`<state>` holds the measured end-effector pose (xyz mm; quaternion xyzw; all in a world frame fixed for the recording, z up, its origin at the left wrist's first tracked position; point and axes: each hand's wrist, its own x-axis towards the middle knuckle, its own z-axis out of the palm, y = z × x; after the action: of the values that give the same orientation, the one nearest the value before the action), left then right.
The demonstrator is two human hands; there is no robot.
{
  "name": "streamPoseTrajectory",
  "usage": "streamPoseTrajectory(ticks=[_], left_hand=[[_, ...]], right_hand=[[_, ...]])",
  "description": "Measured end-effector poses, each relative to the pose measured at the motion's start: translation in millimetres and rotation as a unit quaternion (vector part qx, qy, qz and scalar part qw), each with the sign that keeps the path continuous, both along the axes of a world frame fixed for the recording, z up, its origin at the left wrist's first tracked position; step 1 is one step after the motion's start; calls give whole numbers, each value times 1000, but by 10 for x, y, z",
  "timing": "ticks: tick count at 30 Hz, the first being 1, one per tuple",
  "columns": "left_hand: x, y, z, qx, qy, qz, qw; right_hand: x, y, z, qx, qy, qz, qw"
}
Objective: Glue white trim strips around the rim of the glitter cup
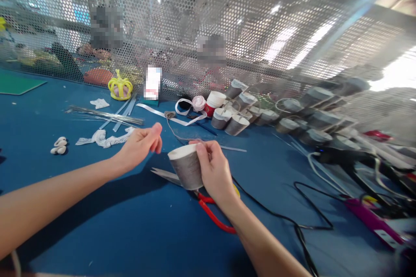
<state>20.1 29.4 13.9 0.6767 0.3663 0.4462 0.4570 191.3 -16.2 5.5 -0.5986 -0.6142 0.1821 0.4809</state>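
My right hand point(216, 171) is closed on a small grey cup point(186, 169) with a white upper edge, thumb on its side. The cup is tilted a little and hangs over the scissors. A thin grey-brown cord point(172, 130) runs from a small bundle on the table to behind the cup's top, near my right fingers. Left of the cup, apart from it, my left hand point(144, 143) is raised with its fingers curled in and thumb up; whatever they may hold is hidden. Scissors point(216, 216) with red handles lie beneath the cup, blades pointing left, partly covered.
Several grey cups point(238, 125) are piled at the back right. White ribbon point(159, 114), thin wires point(104, 114), white lace point(104, 138) and a yellow crown-shaped piece point(120, 86) lie behind my left hand. Black cables point(276, 214) and a purple power strip point(370, 220) are at right. A perforated screen point(175, 21) rises behind.
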Motion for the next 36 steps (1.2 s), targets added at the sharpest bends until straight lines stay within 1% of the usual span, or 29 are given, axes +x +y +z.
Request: streamPoseTrajectory(ticks=[2,4,7,9,11,14,17,22,25,28,33,36], left_hand=[[9,-59,22,47,86,-22,995],[32,-131,37,66,144,-30,987],[74,-226,44,96,190,-66,975],[92,-264,42,102,200,-89,970],[97,-280,32,94,197,-99,971],[94,-271,11,59,187,-97,976],[96,-247,0,30,175,-98,979],[94,-220,-5,33,169,-110,979],[83,-213,-16,33,158,-121,979],[85,-224,-6,20,149,-124,981],[112,-265,38,-46,105,-142,983],[106,-269,53,-49,100,-132,985]], right_hand=[[-16,-19,-13,34,-22,4,999],[-36,-36,-30,66,-45,12,997],[-79,-64,-50,92,-83,22,992],[-113,-82,-58,101,-106,32,989],[-140,-94,-63,106,-124,41,986],[-150,-95,-57,99,-126,54,986],[-129,-85,-37,77,-90,73,990],[-96,-70,-36,49,0,105,993],[-91,-63,-51,34,20,113,993],[-94,-64,-44,45,-10,97,994],[-129,-89,0,77,-60,79,992],[-149,-108,13,90,-84,82,989]])
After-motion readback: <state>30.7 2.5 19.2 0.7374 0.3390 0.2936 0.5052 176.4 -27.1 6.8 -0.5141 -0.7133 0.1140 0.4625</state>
